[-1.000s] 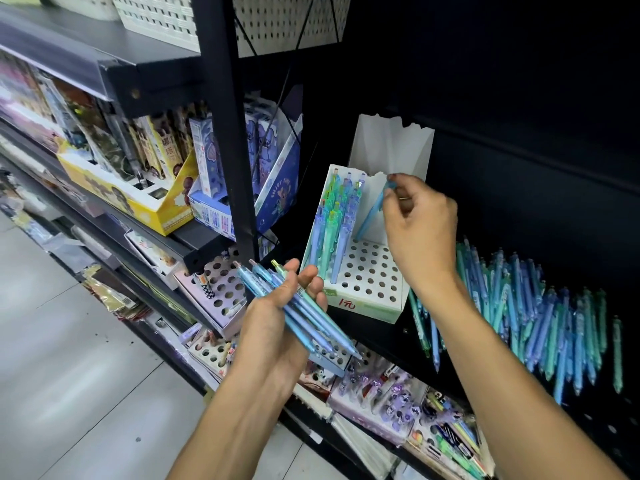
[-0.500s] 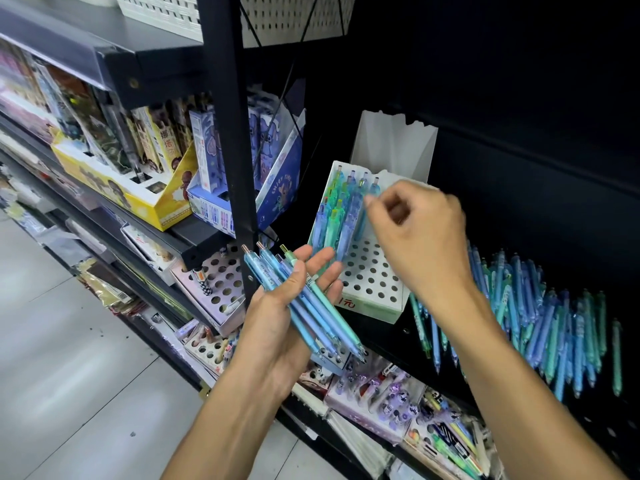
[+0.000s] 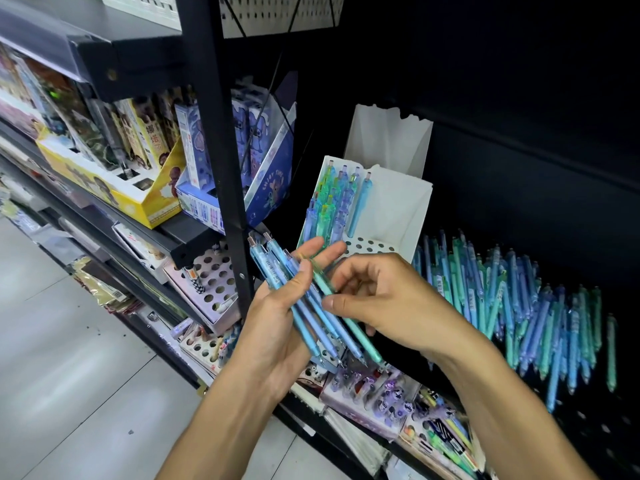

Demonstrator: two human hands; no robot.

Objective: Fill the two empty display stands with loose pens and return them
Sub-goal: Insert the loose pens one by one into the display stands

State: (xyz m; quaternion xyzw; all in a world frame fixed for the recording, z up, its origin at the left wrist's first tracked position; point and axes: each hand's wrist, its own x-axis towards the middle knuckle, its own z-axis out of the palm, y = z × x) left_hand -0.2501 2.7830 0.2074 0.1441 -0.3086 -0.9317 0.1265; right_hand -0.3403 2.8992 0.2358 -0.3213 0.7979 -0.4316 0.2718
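Black shelf point(image 3: 519, 209), loose pens point(image 3: 540, 306), half-filled stand point(image 3: 391, 216), neighbouring boxes point(image 3: 114, 188)

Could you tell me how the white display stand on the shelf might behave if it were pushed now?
The white display stand looks like thin card, so probably light and apt to slide. Its pens crowd the left side, so it might tip.
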